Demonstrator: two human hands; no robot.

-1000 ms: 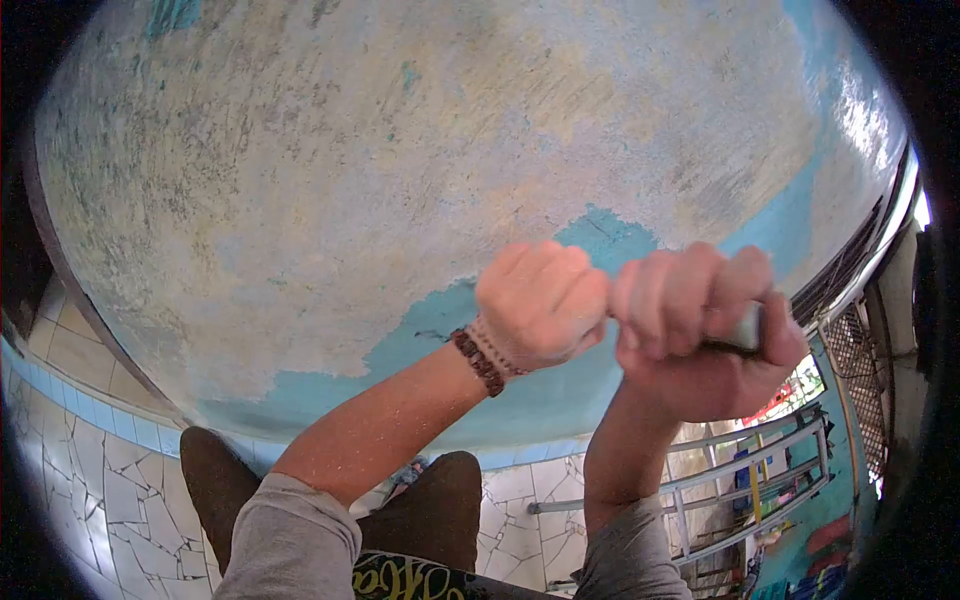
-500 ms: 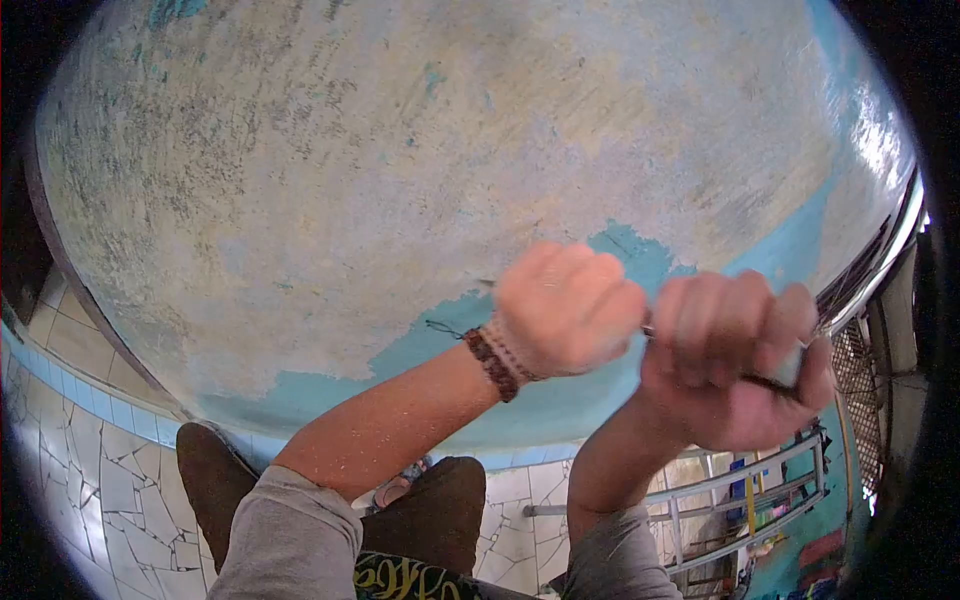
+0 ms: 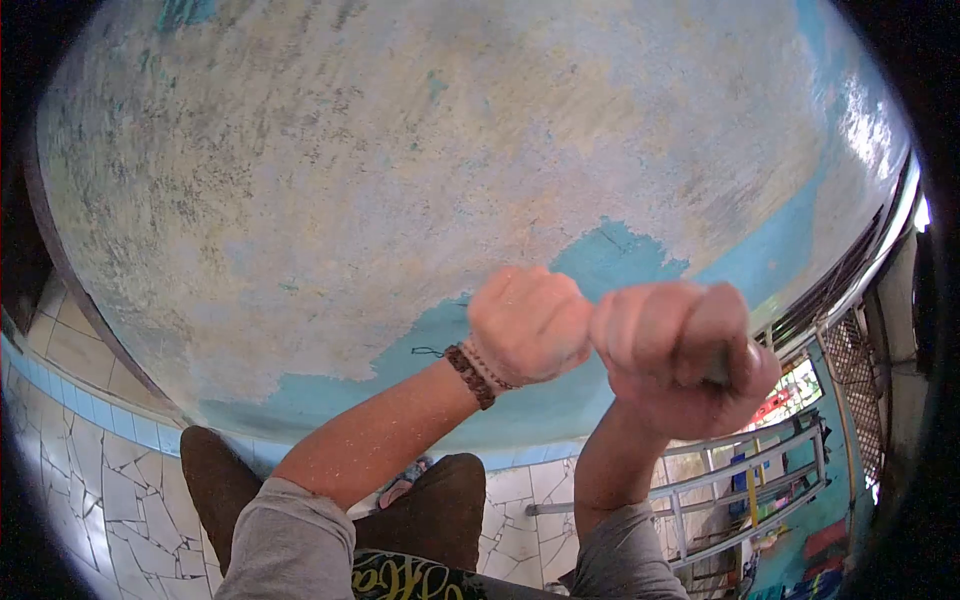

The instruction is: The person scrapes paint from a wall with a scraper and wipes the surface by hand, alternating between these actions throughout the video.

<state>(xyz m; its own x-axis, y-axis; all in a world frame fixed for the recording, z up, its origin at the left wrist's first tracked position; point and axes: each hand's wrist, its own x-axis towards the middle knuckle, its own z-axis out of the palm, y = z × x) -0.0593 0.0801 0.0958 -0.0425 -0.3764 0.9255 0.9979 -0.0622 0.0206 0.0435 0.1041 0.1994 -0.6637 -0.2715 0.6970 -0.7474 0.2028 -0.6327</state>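
Observation:
In front of me is a wall (image 3: pixel 400 160) with worn, patchy pale plaster and blue paint (image 3: pixel 620 255) along a ragged lower border. My left hand (image 3: pixel 530 325), with braided bracelets (image 3: pixel 473 372) at the wrist, is closed in a fist close to that border. Beside it on the right, my right hand (image 3: pixel 685 355) is also clenched, its knuckles almost against the left hand. Fingers and motion blur hide whatever the two hands grip. Pale specks dot my left forearm (image 3: pixel 385 430).
A metal ladder (image 3: pixel 740 500) lies or leans at lower right, with coloured items behind it. Cracked-pattern tiles (image 3: pixel 120 500) cover the floor, edged by a blue tile strip (image 3: pixel 100 400). My knees (image 3: pixel 440 500) are close to the wall's base.
Both fists have shifted left, the right one farther, so they are closer together. A dark, partly shiny piece that showed at the right hand's thumb is now mostly hidden.

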